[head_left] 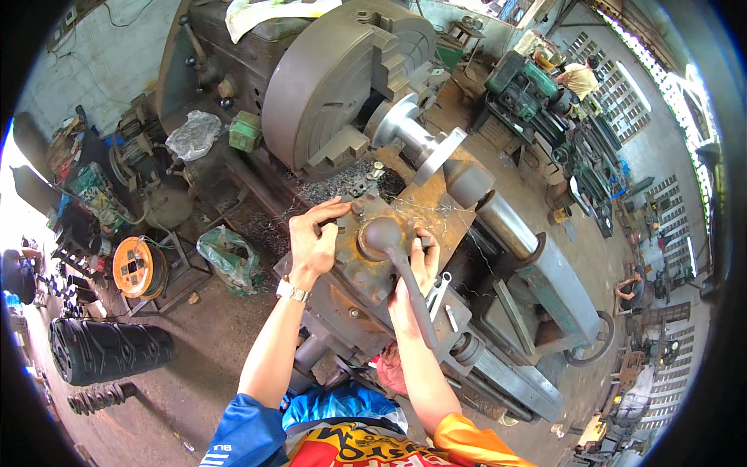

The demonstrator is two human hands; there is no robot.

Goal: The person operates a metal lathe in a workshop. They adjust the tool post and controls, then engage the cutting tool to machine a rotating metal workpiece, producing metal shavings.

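Observation:
A square lathe tool post [372, 272] sits in front of me, greasy and rust-stained, with a ball-ended clamping lever [405, 280] on top slanting toward me. My left hand [313, 243] is closed at the post's left side, its forefinger reaching over the far corner; anything small between finger and thumb is hidden. Round the right side curls my right hand [420, 272], partly behind the lever. Beyond the post, a large lathe chuck [311, 93] grips a shiny stepped metal workpiece [412, 136] with a wider flange at its outer end.
Right of the post lie a wrench [440, 292] and small metal pieces. Metal shavings [334, 187] cover the bed under the chuck. The tailstock [556, 288] with its handwheel stands right. An orange cable reel [134, 267] and a black ribbed drum [109, 350] are left. Another person [580, 78] is at a far machine.

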